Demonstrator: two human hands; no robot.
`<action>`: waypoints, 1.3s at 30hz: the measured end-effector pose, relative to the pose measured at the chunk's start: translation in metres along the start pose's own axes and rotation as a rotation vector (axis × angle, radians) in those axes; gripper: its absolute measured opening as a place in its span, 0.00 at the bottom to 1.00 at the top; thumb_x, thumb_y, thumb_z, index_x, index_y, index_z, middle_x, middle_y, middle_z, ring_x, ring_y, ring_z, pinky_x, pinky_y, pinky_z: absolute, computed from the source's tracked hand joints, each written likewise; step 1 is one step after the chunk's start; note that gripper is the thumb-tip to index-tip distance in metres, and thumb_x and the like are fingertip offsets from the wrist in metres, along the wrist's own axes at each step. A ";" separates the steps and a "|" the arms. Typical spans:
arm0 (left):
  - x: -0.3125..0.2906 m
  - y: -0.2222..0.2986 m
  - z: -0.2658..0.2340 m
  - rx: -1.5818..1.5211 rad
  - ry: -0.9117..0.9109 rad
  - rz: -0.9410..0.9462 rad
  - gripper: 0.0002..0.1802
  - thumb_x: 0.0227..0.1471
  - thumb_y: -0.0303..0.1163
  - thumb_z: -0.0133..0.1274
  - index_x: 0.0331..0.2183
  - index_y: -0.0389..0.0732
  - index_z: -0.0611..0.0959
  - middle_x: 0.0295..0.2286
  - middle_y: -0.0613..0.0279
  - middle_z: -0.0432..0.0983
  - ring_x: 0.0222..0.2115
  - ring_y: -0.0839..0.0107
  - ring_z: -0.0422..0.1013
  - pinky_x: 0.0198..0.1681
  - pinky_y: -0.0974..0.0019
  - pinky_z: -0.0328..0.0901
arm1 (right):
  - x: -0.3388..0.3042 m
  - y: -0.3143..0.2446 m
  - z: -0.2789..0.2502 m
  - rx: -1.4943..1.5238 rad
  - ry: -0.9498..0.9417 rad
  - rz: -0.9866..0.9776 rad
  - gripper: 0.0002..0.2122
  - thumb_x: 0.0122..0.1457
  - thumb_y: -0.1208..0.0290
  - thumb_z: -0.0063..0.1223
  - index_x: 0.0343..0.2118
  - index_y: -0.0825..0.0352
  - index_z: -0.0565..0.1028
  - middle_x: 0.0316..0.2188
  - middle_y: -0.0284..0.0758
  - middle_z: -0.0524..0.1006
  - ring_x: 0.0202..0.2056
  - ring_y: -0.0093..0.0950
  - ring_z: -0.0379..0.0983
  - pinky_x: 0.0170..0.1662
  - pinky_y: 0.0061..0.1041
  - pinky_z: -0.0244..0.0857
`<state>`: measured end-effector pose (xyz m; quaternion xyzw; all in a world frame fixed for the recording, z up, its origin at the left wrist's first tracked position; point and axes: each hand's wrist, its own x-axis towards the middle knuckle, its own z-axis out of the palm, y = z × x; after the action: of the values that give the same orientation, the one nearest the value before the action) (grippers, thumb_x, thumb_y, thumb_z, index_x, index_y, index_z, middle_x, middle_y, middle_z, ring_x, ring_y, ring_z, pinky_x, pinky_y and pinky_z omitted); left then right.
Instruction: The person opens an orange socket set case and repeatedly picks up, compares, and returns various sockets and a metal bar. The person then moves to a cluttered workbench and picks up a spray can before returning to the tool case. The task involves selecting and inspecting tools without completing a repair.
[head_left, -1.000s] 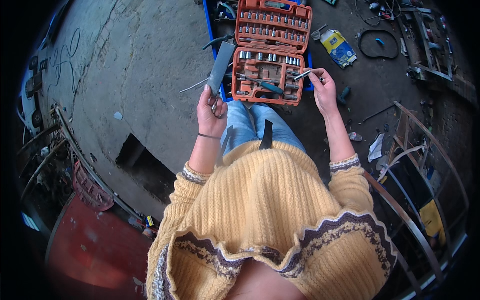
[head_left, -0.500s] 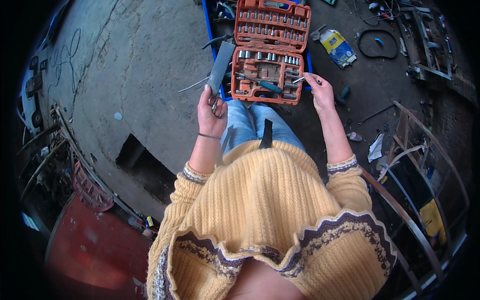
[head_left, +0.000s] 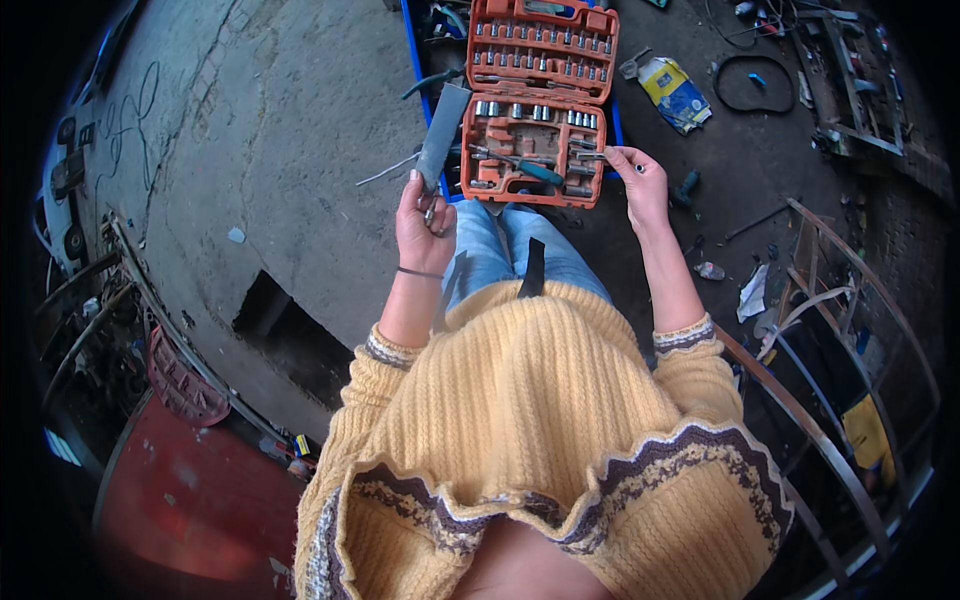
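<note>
An open orange socket-set case (head_left: pixel 538 95) with several chrome sockets lies on the ground ahead of my knees. My left hand (head_left: pixel 424 222) grips a flat grey metal bar (head_left: pixel 442 137) that points up and away, beside the case's left edge. My right hand (head_left: pixel 640 185) pinches a thin metal bit (head_left: pixel 592 156) at the case's lower right corner. A ratchet with a teal grip (head_left: pixel 532 170) rests in the lower tray.
A blue tray (head_left: pixel 412 45) holds tools behind the case. A yellow and blue packet (head_left: pixel 675 92) and a black cable loop (head_left: pixel 752 82) lie at the right. A dark pit (head_left: pixel 290 335) opens in the concrete at my left. A rusty metal frame (head_left: pixel 830 320) stands at my right.
My right hand has moved left with the thin bit, from beside the case to its lower right corner. My left hand holds the grey bar almost still.
</note>
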<state>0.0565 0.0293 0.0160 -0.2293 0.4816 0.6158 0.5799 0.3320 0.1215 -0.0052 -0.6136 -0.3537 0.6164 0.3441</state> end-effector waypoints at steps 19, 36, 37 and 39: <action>-0.034 -0.027 0.077 0.089 -0.085 0.003 0.11 0.57 0.39 0.49 0.29 0.43 0.69 0.13 0.70 0.61 0.08 0.82 0.52 0.10 0.77 0.48 | -0.082 -0.066 0.074 -0.125 -0.506 -0.395 0.10 0.48 0.84 0.59 0.32 0.67 0.70 0.34 0.31 0.74 0.39 0.20 0.71 0.44 0.19 0.64; -0.051 -0.014 0.083 0.112 -0.258 -0.042 0.10 0.53 0.42 0.53 0.29 0.50 0.71 0.20 0.77 0.60 0.14 0.86 0.54 0.15 0.81 0.51 | -0.080 -0.064 0.071 -0.013 -0.584 -0.460 0.12 0.48 0.86 0.59 0.34 0.66 0.69 0.33 0.32 0.74 0.37 0.17 0.70 0.40 0.16 0.63; -0.051 -0.014 0.083 0.102 -0.254 -0.053 0.10 0.53 0.42 0.53 0.30 0.50 0.71 0.20 0.76 0.61 0.15 0.86 0.56 0.15 0.81 0.52 | -0.080 -0.065 0.071 -0.021 -0.572 -0.487 0.12 0.48 0.85 0.59 0.34 0.66 0.70 0.32 0.31 0.74 0.35 0.16 0.68 0.38 0.15 0.61; -0.049 -0.014 0.083 0.082 -0.253 -0.065 0.10 0.53 0.42 0.53 0.31 0.50 0.72 0.21 0.76 0.64 0.16 0.86 0.58 0.17 0.81 0.55 | -0.080 -0.064 0.071 -0.057 -0.551 -0.497 0.12 0.47 0.84 0.61 0.34 0.66 0.72 0.31 0.28 0.74 0.32 0.14 0.65 0.35 0.13 0.58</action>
<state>0.1033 0.0744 0.0880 -0.1417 0.4216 0.6005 0.6645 0.2609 0.0849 0.0907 -0.3294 -0.5882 0.6462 0.3577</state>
